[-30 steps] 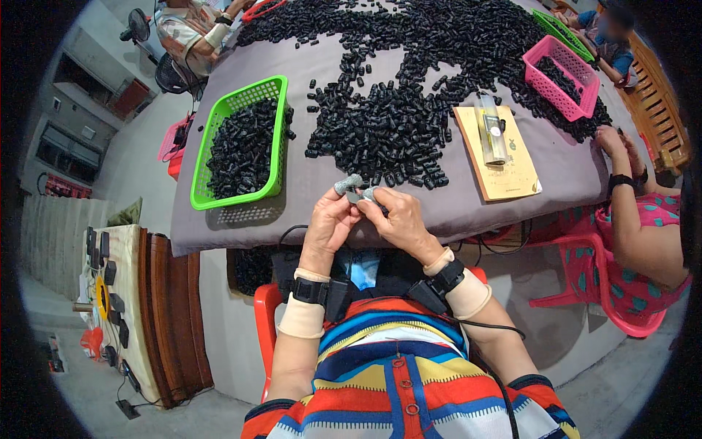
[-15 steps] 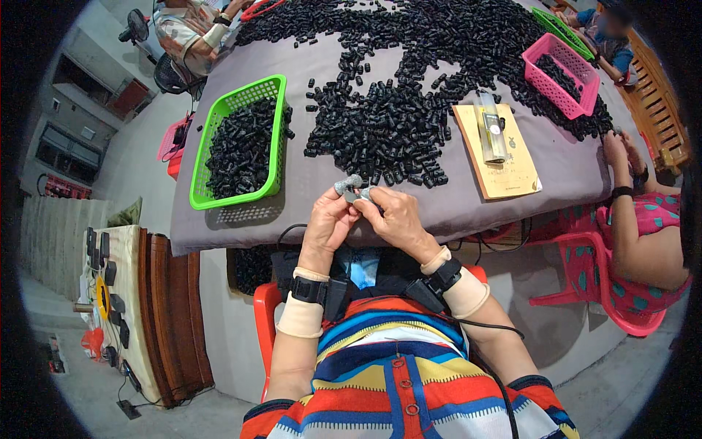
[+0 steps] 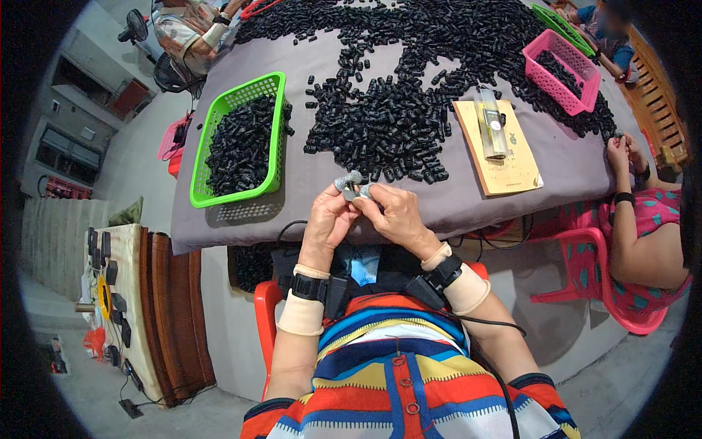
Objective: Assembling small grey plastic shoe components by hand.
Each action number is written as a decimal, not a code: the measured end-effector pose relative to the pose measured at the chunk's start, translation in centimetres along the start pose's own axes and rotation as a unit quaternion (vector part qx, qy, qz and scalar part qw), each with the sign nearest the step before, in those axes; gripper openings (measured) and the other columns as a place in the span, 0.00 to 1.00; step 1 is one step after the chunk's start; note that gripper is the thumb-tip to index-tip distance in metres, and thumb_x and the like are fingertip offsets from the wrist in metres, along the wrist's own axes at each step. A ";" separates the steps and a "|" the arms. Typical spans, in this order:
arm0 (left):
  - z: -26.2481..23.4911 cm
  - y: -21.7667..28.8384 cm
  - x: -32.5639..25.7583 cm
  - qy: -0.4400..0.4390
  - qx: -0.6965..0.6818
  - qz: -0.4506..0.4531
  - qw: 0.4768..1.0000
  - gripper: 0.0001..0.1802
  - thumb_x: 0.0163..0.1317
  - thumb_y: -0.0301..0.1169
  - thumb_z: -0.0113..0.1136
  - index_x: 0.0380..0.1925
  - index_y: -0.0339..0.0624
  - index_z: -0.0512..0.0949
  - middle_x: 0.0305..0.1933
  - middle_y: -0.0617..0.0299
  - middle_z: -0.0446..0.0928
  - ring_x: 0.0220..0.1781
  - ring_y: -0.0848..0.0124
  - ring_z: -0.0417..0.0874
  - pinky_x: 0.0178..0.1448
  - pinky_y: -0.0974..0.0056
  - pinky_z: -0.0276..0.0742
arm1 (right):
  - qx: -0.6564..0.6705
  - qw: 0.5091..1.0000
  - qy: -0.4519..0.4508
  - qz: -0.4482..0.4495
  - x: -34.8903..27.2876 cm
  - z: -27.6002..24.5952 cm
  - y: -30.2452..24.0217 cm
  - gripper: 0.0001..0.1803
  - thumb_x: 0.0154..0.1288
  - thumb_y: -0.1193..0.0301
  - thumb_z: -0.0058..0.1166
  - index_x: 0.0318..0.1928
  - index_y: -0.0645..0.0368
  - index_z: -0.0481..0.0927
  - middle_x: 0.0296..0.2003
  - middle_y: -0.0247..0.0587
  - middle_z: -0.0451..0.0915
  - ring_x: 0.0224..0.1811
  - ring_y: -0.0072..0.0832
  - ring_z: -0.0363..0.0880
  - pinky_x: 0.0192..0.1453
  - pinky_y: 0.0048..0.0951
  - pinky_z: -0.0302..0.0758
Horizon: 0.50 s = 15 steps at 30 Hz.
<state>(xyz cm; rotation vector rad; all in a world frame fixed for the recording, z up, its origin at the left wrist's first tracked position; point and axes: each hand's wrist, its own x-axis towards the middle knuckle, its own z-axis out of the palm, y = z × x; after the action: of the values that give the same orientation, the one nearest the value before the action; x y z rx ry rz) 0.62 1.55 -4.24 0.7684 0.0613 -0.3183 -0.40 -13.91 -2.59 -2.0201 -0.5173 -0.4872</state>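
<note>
Close to the table's front edge, my left hand (image 3: 328, 219) and my right hand (image 3: 397, 216) meet, fingers pinched together. Grey coverings wrap some fingertips. Between them a small black piece (image 3: 350, 186) shows, mostly hidden by the fingers. Just beyond my hands lies a heap of short black cylindrical pieces (image 3: 380, 132). To the left, a green plastic basket (image 3: 278, 154) holds many more of the same pieces.
Right of the heap, a tan paper pad (image 3: 504, 175) carries a clear plastic package (image 3: 491, 124). A pink basket (image 3: 585, 102) stands farther right. Another person's hands (image 3: 620, 150) work at the right table edge; a second person (image 3: 194, 36) sits far left. Grey cloth covers the table (image 3: 439, 208).
My fingers have shifted slightly around the small black piece, which shows a little more. At the right, the other person's hands have moved a little.
</note>
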 end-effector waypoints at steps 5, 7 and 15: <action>-1.1 0.0 0.2 -0.041 -0.006 -0.008 0.999 0.15 0.59 0.23 0.54 0.48 0.36 0.72 0.40 0.60 0.77 0.36 0.74 0.77 0.37 0.73 0.74 | 0.008 1.000 0.002 -0.005 0.1 -0.1 -0.2 0.13 0.58 0.65 0.54 0.22 0.58 0.72 0.20 0.43 0.74 0.20 0.41 0.75 0.22 0.37 0.68; -1.6 0.0 0.2 -0.071 -0.013 -0.014 0.997 0.17 0.58 0.25 0.54 0.49 0.36 0.72 0.41 0.60 0.77 0.39 0.73 0.78 0.41 0.72 0.75 | 0.007 1.000 0.001 -0.007 0.0 0.0 -0.1 0.13 0.58 0.65 0.54 0.22 0.58 0.72 0.19 0.43 0.74 0.20 0.41 0.75 0.21 0.37 0.68; -1.3 0.1 0.4 -0.068 -0.014 -0.026 0.997 0.17 0.59 0.24 0.54 0.50 0.36 0.72 0.41 0.60 0.77 0.35 0.75 0.77 0.37 0.73 0.74 | 0.001 1.000 -0.002 -0.002 0.1 -0.1 0.0 0.12 0.58 0.65 0.54 0.22 0.58 0.72 0.19 0.43 0.74 0.20 0.42 0.74 0.22 0.37 0.68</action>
<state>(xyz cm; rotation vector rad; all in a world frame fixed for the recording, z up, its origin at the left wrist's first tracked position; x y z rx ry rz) 1.09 2.42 -5.15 0.7161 -0.0411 -0.4180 -0.32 -13.97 -2.48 -2.0193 -0.5241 -0.4837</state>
